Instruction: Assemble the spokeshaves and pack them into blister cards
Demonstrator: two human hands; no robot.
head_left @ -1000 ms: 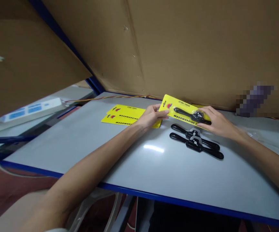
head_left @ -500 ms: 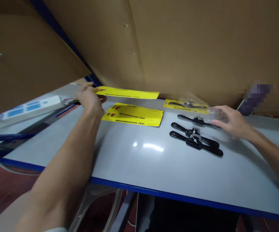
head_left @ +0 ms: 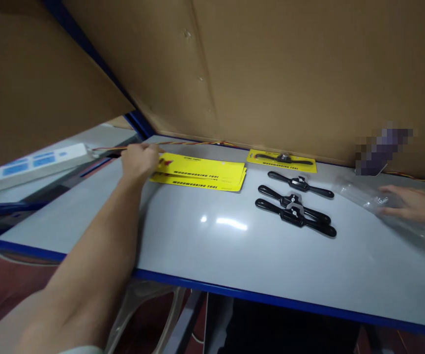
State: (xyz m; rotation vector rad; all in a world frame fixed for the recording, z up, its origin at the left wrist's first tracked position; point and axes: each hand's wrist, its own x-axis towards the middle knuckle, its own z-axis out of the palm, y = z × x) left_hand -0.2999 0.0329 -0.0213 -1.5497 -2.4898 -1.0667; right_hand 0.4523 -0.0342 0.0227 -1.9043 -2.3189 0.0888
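My left hand [head_left: 140, 161] pinches the left end of a yellow card [head_left: 208, 168] printed "WOODWORKING TOOL", which lies over similar cards [head_left: 193, 184]. At the right, my right hand [head_left: 413, 204] is closed on a clear plastic blister cover [head_left: 361, 194], blurred and low over the table. Between the hands lie a single black spokeshave [head_left: 298, 183] and, nearer me, two overlapping ones, the front of which [head_left: 295, 216] shows its metal blade part. Behind them, another spokeshave [head_left: 284, 158] rests on a yellow card [head_left: 304, 168].
The grey table [head_left: 197, 246] has a blue front edge [head_left: 234, 292]. Brown board [head_left: 271, 73] walls it at the back. A white power strip [head_left: 42, 162] lies left, with thin twisted wires [head_left: 193, 143] along the back. A pixelated purple object [head_left: 383, 152] stands back right.
My left hand has lowered the yellow card onto the other cards. My right hand has carried the clear blister cover rightward, away from the spokeshaves.
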